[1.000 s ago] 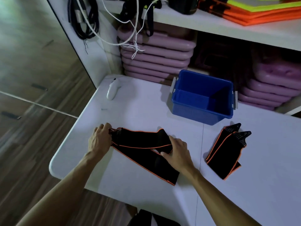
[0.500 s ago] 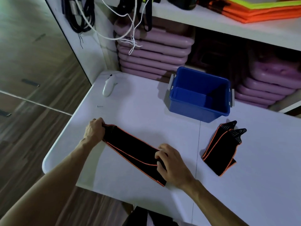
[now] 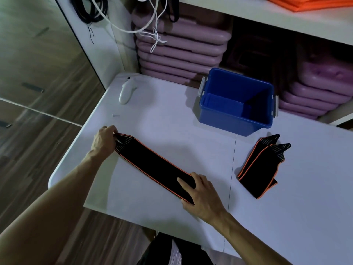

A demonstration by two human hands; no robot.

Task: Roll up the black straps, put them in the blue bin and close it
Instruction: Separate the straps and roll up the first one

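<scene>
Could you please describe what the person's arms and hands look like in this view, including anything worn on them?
Both forearms are bare up to the picture's edge: no sleeves, gloves or watch show. The left hand and right hand carry no visible rings or markings. No cables or devices are attached to either arm. Dark clothing shows at the bottom edge.

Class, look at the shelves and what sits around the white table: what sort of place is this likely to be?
Probably a storeroom or equipment room. Stacks of purple lidded cases fill the shelf bays behind the white table, folded orange high-visibility fabric lies on the shelf above, and coiled cables hang at the side.
</scene>
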